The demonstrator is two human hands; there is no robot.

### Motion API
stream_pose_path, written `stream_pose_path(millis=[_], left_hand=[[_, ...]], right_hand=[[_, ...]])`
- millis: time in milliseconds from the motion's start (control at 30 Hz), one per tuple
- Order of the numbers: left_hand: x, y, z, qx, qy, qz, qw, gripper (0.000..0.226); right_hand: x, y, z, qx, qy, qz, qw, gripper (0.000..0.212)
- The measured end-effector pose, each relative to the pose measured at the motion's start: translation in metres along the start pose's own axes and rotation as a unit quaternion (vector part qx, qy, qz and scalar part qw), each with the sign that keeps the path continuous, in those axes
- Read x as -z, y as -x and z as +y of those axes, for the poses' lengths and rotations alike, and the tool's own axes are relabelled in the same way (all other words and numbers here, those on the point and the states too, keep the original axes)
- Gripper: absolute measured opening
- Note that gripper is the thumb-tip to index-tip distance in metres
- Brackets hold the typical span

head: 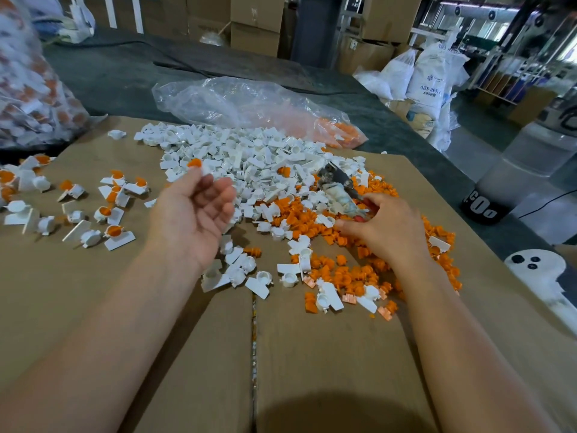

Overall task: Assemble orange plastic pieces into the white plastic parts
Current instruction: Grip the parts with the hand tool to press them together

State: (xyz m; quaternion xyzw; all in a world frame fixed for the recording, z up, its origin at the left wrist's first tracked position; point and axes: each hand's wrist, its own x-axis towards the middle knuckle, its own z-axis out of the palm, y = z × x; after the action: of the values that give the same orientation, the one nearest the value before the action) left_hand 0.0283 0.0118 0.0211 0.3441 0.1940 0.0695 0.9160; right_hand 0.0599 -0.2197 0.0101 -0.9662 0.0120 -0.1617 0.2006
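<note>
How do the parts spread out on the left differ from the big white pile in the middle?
The left group lies scattered in a single layer; the white pile is heaped. Most left-group parts hold orange pieces; the white pile's parts look mostly empty. Both are white tabbed parts on the cardboard.

Smooth white plastic parts [249,157] and orange plastic pieces [343,273] lie on matt brown cardboard [327,370].

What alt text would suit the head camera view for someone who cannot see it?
A person's left hand pinches a white part with an orange piece in it, while the right hand rests among loose orange pieces on cardboard.
</note>
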Motion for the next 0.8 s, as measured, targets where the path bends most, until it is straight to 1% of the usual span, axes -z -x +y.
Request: stream_pose_path(millis=[100,233,367,433,467,500,533,567,633,700,733,800], left_hand=[[0.009,-0.008,0.015,-0.030,0.069,0.042,0.996,0.025],[0.021,-0.018,0.028,-0.042,0.121,0.072,0.989,0.026],[0.024,-0.022,0.031,-0.037,0.145,0.070,0.986,0.019],[0.023,-0.021,0.030,-0.035,0.137,0.070,0.987,0.020],[0.022,-0.020,0.029,-0.037,0.113,0.072,0.990,0.017],[0.020,-0.019,0.028,-0.042,0.067,0.073,0.994,0.014],[0.018,-0.018,0.026,-0.051,-0.003,0.069,0.996,0.013],[0.016,-0.017,0.024,-0.064,-0.084,0.061,0.993,0.012],[0.012,-0.012,0.017,-0.102,-0.237,0.031,0.966,0.009],[0.010,-0.008,0.008,-0.153,-0.359,-0.009,0.921,0.012],[0.010,-0.006,0.004,-0.185,-0.416,-0.027,0.890,0.013],[0.010,-0.005,-0.004,-0.247,-0.529,-0.048,0.810,0.005]], right_hand=[[-0.001,-0.003,0.003,-0.015,0.023,-0.024,0.999,0.070],[-0.003,-0.003,0.004,-0.016,0.044,-0.038,0.998,0.062],[-0.005,-0.005,0.005,-0.021,0.053,-0.058,0.997,0.077],[-0.005,-0.006,0.005,-0.020,0.062,-0.069,0.995,0.081],[-0.005,-0.006,0.005,-0.019,0.065,-0.075,0.995,0.082],[-0.005,-0.007,0.004,-0.019,0.068,-0.079,0.994,0.083],[-0.005,-0.007,0.004,-0.019,0.070,-0.083,0.994,0.083],[-0.005,-0.007,0.004,-0.018,0.073,-0.086,0.993,0.084],[-0.005,-0.007,0.004,-0.018,0.075,-0.091,0.993,0.085],[-0.005,-0.007,0.004,-0.019,0.074,-0.093,0.993,0.086],[-0.005,-0.007,0.004,-0.018,0.075,-0.094,0.993,0.086],[-0.006,-0.007,0.004,-0.016,0.081,-0.097,0.992,0.087]])
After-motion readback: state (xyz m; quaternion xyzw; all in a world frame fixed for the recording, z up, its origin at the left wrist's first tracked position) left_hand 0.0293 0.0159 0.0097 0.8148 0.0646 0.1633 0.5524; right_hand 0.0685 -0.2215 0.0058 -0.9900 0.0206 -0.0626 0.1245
